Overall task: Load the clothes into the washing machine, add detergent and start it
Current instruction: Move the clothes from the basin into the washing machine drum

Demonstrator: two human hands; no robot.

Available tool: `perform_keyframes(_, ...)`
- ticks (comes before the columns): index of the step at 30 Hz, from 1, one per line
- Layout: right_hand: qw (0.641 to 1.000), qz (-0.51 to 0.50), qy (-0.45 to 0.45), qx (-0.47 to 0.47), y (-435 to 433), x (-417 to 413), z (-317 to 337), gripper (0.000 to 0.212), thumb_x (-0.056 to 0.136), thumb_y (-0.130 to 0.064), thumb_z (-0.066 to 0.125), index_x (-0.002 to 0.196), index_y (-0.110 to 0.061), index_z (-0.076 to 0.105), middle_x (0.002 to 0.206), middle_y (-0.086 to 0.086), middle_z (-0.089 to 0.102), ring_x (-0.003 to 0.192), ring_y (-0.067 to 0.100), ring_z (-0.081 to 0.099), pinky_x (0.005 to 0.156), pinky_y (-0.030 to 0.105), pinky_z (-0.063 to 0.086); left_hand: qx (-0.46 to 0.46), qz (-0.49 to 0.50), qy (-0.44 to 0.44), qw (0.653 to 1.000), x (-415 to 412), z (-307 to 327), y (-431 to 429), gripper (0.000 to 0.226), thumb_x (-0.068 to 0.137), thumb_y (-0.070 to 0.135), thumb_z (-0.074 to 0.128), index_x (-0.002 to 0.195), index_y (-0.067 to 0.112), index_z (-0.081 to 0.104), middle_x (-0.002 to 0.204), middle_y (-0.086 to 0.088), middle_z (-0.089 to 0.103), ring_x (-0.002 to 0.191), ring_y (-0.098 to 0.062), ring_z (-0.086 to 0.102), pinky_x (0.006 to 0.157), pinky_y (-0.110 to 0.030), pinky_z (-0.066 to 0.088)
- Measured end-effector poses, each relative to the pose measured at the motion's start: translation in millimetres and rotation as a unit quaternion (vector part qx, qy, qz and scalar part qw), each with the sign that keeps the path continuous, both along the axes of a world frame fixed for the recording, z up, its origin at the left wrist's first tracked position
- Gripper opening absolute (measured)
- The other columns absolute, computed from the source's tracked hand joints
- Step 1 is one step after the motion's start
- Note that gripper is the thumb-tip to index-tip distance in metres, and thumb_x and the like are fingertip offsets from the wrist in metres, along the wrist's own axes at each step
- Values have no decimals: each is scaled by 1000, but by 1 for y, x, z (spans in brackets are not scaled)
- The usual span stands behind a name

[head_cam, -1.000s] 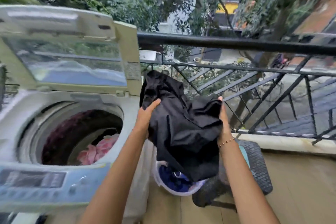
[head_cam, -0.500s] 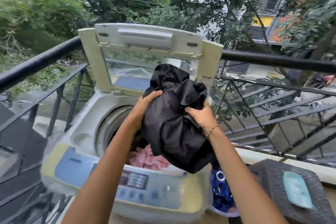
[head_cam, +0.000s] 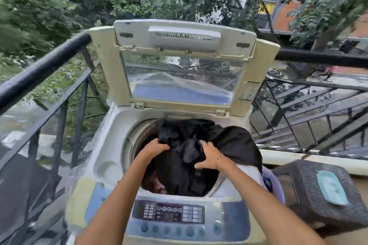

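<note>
A cream top-loading washing machine (head_cam: 111, 145) stands in front of me with its lid (head_cam: 185, 65) propped upright. A black garment (head_cam: 199, 141) fills the drum opening, and part of it drapes over the right rim. My left hand (head_cam: 154, 148) grips its left side and my right hand (head_cam: 209, 157) grips its middle, both down at the drum mouth. A bit of pink cloth (head_cam: 159, 187) shows in the drum under the black one. The control panel (head_cam: 169, 215) runs along the front edge.
Black balcony railing (head_cam: 39, 71) wraps left and behind the machine. A white laundry basket (head_cam: 266, 179) with blue clothes sits right of the machine. Further right is a dark wicker stool (head_cam: 310, 195) with a light-blue flat item (head_cam: 331, 187) on top.
Both hands carried the black garment from above the basket leftwards to the machine and lowered it into the drum. My view swung left with them.
</note>
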State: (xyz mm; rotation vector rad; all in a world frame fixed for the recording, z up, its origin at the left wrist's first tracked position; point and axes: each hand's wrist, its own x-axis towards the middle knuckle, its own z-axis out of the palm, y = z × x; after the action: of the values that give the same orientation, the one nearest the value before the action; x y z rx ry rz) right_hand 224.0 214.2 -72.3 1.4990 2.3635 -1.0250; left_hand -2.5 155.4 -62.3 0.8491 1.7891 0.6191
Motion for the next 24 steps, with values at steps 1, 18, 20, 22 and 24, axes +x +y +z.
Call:
perform_keyframes(1,998,15,-54,1,-3,4,-5,82,79,-36,69,145,-11,27,143,13,34,130,31,40,107,35,37,-29,-19,31,999,-1,-9,-1,48,90,25,60,132,4,49,133,-10,54,107,-21,55,86,-29,42)
perform_keyframes(18,980,-19,-52,193,-5,28,27,31,84,-15,57,114,-17,58,123,6,52,120,24,43,98,35,41,-23,-55,-24,998,41,-7,11,32,96,31,46,124,18,54,119,0,57,100,-15,52,83,-30,37)
perform_keyframes(20,983,-27,-24,182,-10,35,32,27,85,-19,57,112,-17,60,121,5,55,118,23,46,98,37,43,-3,-33,-31,999,54,-3,11,30,97,32,45,121,18,55,115,0,60,92,-11,54,80,-28,38)
perform_keyframes(22,981,-46,13,186,-13,43,40,25,84,-18,57,108,-15,64,116,6,61,112,23,53,94,37,48,27,-14,-34,999,71,3,12,30,97,33,45,119,18,56,111,0,64,87,-9,56,77,-26,39)
perform_keyframes(24,976,-69,51,199,-13,56,49,24,84,-16,56,104,-14,67,109,8,65,105,24,59,89,36,51,64,2,-37,997,92,12,12,30,97,33,45,119,16,56,109,-2,66,87,-11,59,76,-28,41)
